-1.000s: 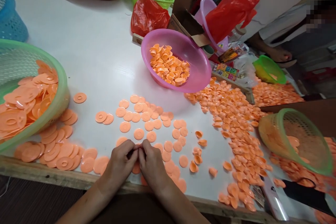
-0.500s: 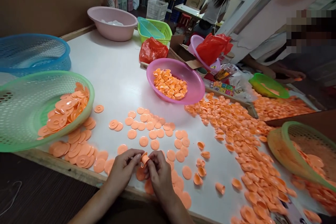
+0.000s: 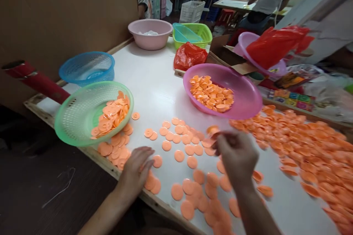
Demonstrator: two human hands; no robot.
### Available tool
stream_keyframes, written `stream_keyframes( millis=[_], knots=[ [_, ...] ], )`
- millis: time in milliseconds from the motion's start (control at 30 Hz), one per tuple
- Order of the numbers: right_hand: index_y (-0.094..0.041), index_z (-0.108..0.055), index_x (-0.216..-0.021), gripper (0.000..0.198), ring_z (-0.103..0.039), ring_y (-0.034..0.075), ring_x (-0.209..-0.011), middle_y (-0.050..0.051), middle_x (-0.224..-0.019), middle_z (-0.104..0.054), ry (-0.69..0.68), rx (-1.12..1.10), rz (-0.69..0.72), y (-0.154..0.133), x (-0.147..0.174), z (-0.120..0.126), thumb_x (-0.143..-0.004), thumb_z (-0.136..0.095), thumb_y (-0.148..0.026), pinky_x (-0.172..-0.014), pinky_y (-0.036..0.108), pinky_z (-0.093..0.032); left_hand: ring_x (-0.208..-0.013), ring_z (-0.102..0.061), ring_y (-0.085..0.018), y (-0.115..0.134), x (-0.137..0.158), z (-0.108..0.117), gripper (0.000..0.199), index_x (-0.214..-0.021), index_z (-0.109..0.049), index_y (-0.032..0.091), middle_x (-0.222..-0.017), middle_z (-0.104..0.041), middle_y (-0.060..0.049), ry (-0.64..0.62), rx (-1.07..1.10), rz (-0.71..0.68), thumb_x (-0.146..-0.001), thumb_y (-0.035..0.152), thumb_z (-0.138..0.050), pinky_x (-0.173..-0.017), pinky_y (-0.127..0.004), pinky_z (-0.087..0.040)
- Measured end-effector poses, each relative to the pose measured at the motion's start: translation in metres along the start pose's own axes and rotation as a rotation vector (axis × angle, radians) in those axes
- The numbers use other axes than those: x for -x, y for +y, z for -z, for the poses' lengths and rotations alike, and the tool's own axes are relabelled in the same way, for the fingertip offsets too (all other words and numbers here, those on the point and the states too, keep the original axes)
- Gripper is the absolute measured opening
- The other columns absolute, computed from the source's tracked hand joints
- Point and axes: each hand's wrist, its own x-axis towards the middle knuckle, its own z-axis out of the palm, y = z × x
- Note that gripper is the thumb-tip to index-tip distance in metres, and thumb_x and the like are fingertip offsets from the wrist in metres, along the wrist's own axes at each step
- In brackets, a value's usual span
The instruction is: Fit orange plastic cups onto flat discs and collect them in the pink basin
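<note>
My right hand (image 3: 237, 154), blurred by motion, pinches an orange plastic cup-shaped piece (image 3: 213, 130) in its fingertips, raised a little over the white table and in front of the pink basin (image 3: 249, 97). In that basin lies a heap of similar orange cup-shaped pieces (image 3: 211, 93). Low over the table's front edge, my left hand (image 3: 138, 169) has its fingers stretched out and holds nothing that I can see. Flat orange discs (image 3: 179, 156) are spread between and around both hands. A single disc (image 3: 157, 161) lies just beside the left fingertips.
A green basket (image 3: 74, 117) with discs and a blue basket (image 3: 107, 68) stand left, near a red pole (image 3: 41, 82). Many orange pieces (image 3: 311, 154) cover the right side. Behind are a pale pink basin (image 3: 150, 40), red bags (image 3: 190, 55) and a person (image 3: 266, 2).
My hands have parted. The right has carried the cup-shaped piece up and right toward the pink basin; the left has let go and opened near the discs. The view has turned right-to-left, showing more left.
</note>
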Motion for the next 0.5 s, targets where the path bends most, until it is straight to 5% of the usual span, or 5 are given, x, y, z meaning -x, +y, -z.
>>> stream_keyframes(
  millis=[133,233,367,500],
  knots=[
    [-0.019,-0.057,-0.082,0.015,-0.056,0.013,-0.04,0.0,-0.06,-0.064,0.224,-0.041,-0.005,0.004,-0.117,0.001,-0.074,-0.069,-0.023,-0.036,0.022,-0.042,-0.135,-0.04,-0.044,-0.045,0.001,0.045,0.055,-0.136,-0.056,0.011,-0.143,-0.049,-0.025,0.103,-0.702,0.135,-0.088,0.036,-0.059,-0.108,-0.063,-0.033],
    [-0.018,-0.057,-0.097,0.028,-0.059,0.014,-0.045,0.0,-0.062,-0.063,0.22,-0.019,-0.05,0.018,-0.146,0.002,-0.074,-0.071,-0.025,-0.04,0.024,-0.044,-0.14,-0.028,-0.052,-0.051,0.0,0.031,0.077,-0.146,-0.043,0.01,-0.151,-0.035,-0.031,0.044,-0.93,0.241,-0.083,0.047,-0.066,-0.107,-0.07,-0.025],
    [-0.019,-0.059,-0.107,0.039,-0.064,0.017,-0.059,0.001,-0.076,-0.066,0.188,0.033,0.059,0.036,-0.094,0.016,-0.073,-0.071,-0.034,-0.046,0.025,-0.05,-0.148,-0.009,-0.047,-0.021,-0.007,-0.031,0.09,-0.152,-0.033,0.024,-0.161,-0.019,-0.022,-0.064,-0.879,0.019,-0.077,0.057,-0.069,-0.113,-0.069,-0.012],
    [-0.018,-0.065,-0.107,0.036,-0.066,0.021,-0.077,0.008,-0.094,-0.07,0.18,0.318,0.025,0.061,-0.012,0.064,-0.079,-0.065,-0.041,-0.07,0.037,-0.056,-0.15,-0.008,-0.04,0.009,-0.016,-0.071,0.076,-0.154,-0.025,0.031,-0.164,-0.017,-0.012,-0.158,-0.755,-0.19,-0.088,0.046,-0.06,-0.114,-0.068,-0.013]
  ],
)
